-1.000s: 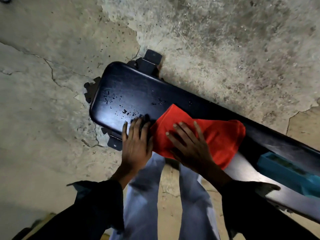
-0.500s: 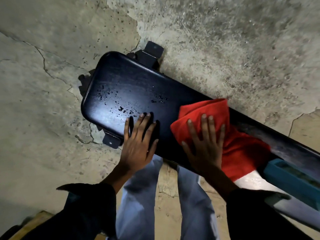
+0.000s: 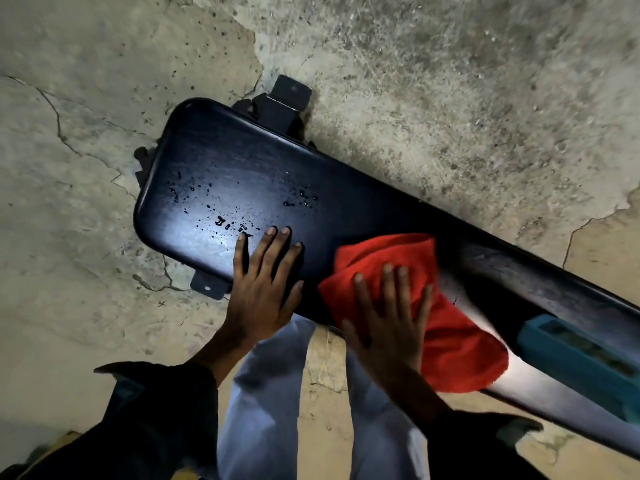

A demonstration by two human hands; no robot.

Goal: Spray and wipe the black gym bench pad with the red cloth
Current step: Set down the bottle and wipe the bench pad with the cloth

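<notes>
Your right hand (image 3: 386, 327) presses the red cloth (image 3: 446, 334) flat, fingers spread. Your left hand (image 3: 265, 285) rests open on the black bench pad (image 3: 242, 174).

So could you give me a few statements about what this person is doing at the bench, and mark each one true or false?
1. The right hand presses flat on the red cloth. True.
2. The left hand holds a spray bottle. False: it rests flat on the black bench pad, holding nothing.
3. Droplets sit on the pad near the left hand's fingertips. True.
4. The cloth covers those droplets. False: the cloth lies to their right, apart from them.
5. A teal object lies on the bench right of the cloth. True.
</notes>
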